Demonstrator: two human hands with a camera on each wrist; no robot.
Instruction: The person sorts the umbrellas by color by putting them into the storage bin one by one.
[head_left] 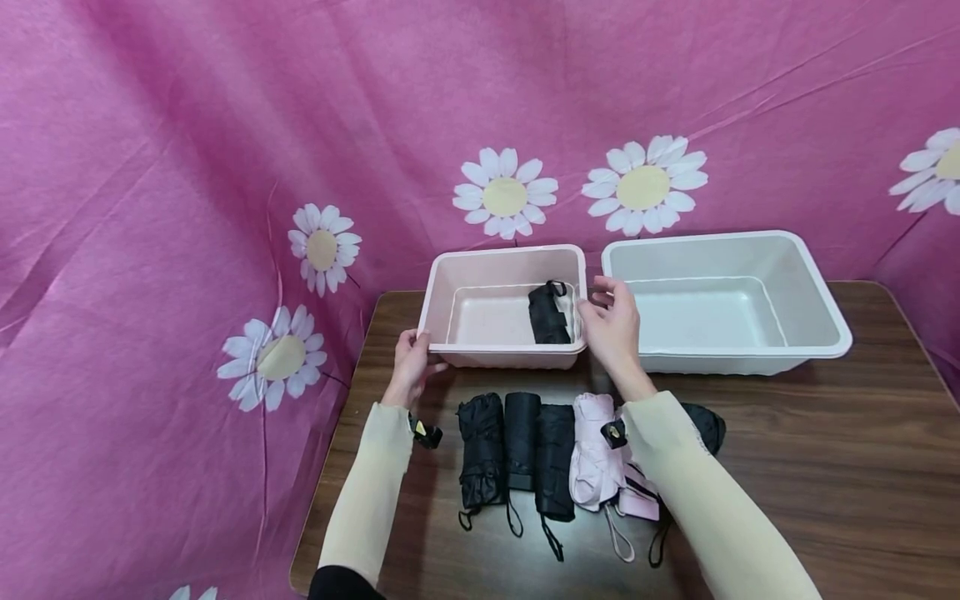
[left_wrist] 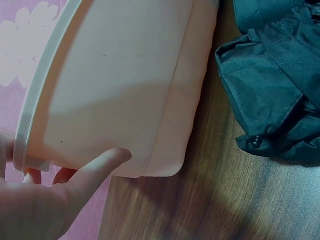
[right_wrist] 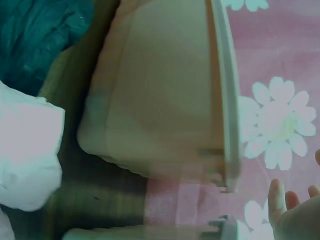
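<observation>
My left hand (head_left: 410, 367) grips the front left corner of a pale pink plastic bin (head_left: 502, 359); in the left wrist view its thumb (left_wrist: 107, 162) lies along the outer wall. Beside the bin's right rim is my right hand (head_left: 611, 329), fingers loosely bent and holding nothing. The right wrist view shows these fingers (right_wrist: 276, 197) apart from the rim. Inside the bin, against its right end, lies a black folded umbrella (head_left: 547, 315). In front, more folded umbrellas lie in a row: several black ones (head_left: 482, 450) and a pink one (head_left: 595, 454). My right forearm partly hides the row's right end.
A larger white bin (head_left: 697, 321) with nothing in it stands right of the pink one, a narrow gap between them. Both stand on a brown wooden table (head_left: 847, 467), near a pink cloth (head_left: 405, 100) with white daisies behind.
</observation>
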